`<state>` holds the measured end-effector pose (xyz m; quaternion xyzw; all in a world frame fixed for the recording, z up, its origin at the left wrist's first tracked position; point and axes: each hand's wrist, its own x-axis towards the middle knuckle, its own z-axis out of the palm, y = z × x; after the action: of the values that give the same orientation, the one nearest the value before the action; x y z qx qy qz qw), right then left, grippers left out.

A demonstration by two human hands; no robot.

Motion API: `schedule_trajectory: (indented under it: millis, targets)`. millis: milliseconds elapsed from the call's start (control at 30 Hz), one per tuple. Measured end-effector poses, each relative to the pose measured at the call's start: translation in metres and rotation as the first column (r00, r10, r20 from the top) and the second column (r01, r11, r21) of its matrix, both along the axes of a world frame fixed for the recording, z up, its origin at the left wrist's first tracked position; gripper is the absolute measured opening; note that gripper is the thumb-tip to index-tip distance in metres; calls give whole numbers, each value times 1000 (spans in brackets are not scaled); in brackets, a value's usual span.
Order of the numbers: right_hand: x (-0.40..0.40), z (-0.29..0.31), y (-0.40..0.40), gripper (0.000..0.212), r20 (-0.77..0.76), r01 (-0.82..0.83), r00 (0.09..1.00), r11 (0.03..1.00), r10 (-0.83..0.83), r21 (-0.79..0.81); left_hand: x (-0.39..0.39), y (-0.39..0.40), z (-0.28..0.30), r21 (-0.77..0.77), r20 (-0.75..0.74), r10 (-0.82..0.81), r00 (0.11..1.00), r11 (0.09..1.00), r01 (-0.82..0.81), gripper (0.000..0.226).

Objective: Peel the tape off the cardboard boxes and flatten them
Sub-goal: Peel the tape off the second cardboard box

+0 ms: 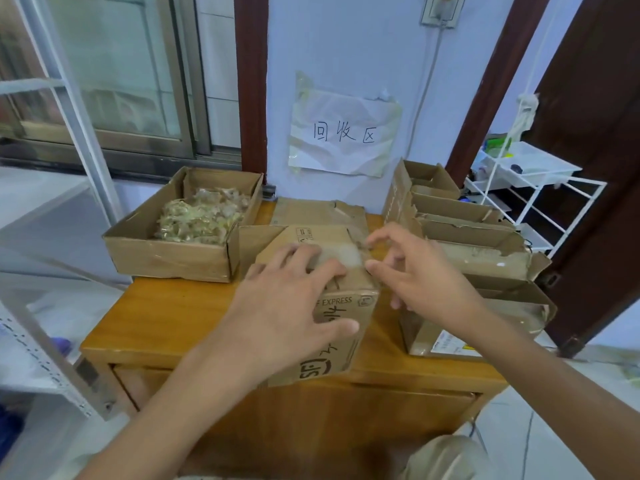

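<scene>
A brown cardboard box [341, 327] printed "EXPRESS" stands in the middle of a wooden table [166, 317]. My left hand [287, 299] lies flat on its top, fingers spread, thumb over the printed front face. My right hand [419, 271] hovers at the box's top right edge with curled fingers; thumb and forefinger pinch at a strip of clear tape [341, 256] that runs across the top. Whether the tape end is lifted is blurred.
An open box of crumpled peeled tape [204, 216] sits at the back left. A flattened cardboard sheet [318, 211] lies behind the box. Several opened boxes [471, 237] stack at the right. A white wire rack [530, 188] stands far right; a paper sign [343, 133] hangs on the wall.
</scene>
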<state>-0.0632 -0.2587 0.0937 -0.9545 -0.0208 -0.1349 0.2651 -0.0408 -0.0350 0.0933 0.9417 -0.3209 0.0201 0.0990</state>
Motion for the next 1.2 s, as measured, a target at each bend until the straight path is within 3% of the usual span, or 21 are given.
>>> schedule_trajectory:
  millis: [67,133,300,433,500,567,633,833,1033,1200]
  targets:
    - [-8,2,-8,27,45,-125,991,988,130,-87,2,2,-5,-17,43,6,999,1000,-5,61]
    - [-14,6,-10,16,-23,-234,972,964,233,-129,4,3,-9,-24,80,-2,997,1000,4,52]
    - [-11,21,-5,25,-334,-280,922,932,195,-229,0,-5,-13,-13,123,29,992,1000,-28,43]
    - [-5,27,5,18,-417,-350,885,886,207,-304,0,-18,-15,-31,138,60,989,998,-56,39]
    - [-3,29,6,17,-445,-388,863,878,240,-280,3,-18,-16,-69,105,53,993,997,-45,39]
    - [-1,27,3,17,-457,-397,840,905,292,-152,5,-16,-18,-94,85,45,995,995,-37,42]
    - [-1,23,-2,18,-444,-384,826,923,346,5,7,-15,-20,-110,78,40,996,993,-31,43]
    - [-3,13,-7,18,-362,-327,846,918,390,224,12,-13,-21,-142,55,27,998,990,-19,47]
    - [-14,-1,-5,10,-154,-390,911,921,383,-13,15,-10,-25,-180,51,18,999,984,-9,46]
    - [-21,-26,-8,10,129,-375,916,925,381,-63,17,-9,-25,-185,47,12,999,983,-3,46]
